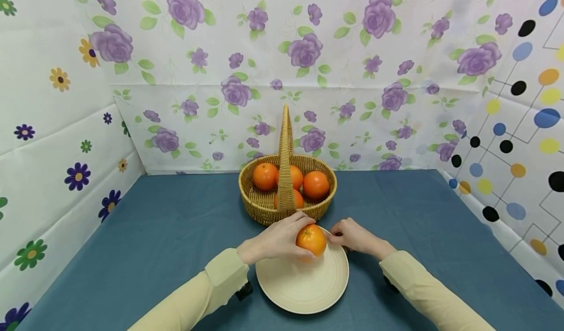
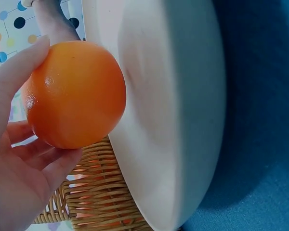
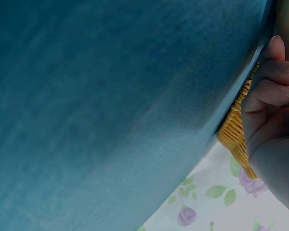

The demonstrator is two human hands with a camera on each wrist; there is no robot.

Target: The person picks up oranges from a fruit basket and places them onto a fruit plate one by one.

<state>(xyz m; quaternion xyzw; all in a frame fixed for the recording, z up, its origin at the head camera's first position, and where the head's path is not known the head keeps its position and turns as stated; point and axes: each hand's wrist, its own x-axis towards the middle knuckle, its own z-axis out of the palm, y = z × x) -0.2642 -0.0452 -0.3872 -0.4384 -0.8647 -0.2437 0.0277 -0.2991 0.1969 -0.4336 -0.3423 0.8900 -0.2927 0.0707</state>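
My left hand (image 1: 284, 238) grips an orange (image 1: 311, 240) between thumb and fingers, close over the far part of a cream plate (image 1: 304, 292). In the left wrist view, the orange (image 2: 77, 96) shows a glossy side, with the fingers (image 2: 62, 168) under one end and the thumb on the other. On the plate's far right rim, my right hand (image 1: 356, 235) pinches the edge with curled fingers. The right wrist view shows those bent fingers (image 3: 272, 91) at its right border. Just behind the plate stands a wicker basket (image 1: 264, 214) with a tall handle.
Inside the basket lie several more oranges (image 1: 316, 185), partly hidden by the handle (image 1: 285, 159). A dark blue cloth (image 1: 176, 223) covers the table. Flower-printed sheets (image 1: 264, 52) hang behind and at the left, and a dotted sheet (image 1: 520, 150) at the right.
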